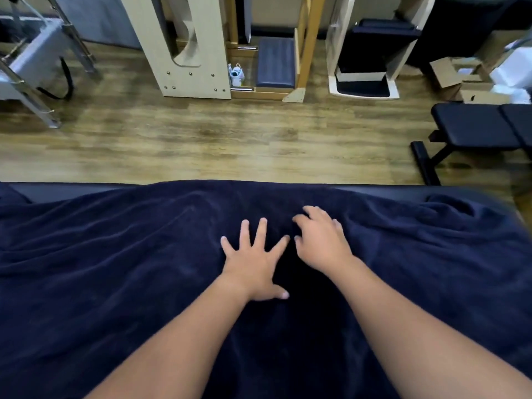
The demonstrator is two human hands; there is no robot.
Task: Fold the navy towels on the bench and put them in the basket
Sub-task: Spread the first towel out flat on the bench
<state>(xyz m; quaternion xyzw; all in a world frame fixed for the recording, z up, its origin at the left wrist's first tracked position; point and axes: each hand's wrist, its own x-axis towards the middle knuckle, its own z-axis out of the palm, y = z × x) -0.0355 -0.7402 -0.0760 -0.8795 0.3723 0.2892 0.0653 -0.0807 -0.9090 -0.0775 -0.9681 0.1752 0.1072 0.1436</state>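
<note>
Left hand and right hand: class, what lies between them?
In the head view, only a dark strip of the navy towel separates the flat left hand from the curled right hand.

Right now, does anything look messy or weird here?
The navy towel is rumpled, with ridges running across it, most bunched at the bench's right end. Both hands, left hand and right hand, rest on it. Nothing looks spilled or broken.

We see the navy towel (115,269) spread unfolded and rumpled across the black bench (72,190), creases running toward three and nine o'clock, bare bench edge showing at twelve o'clock.
</note>
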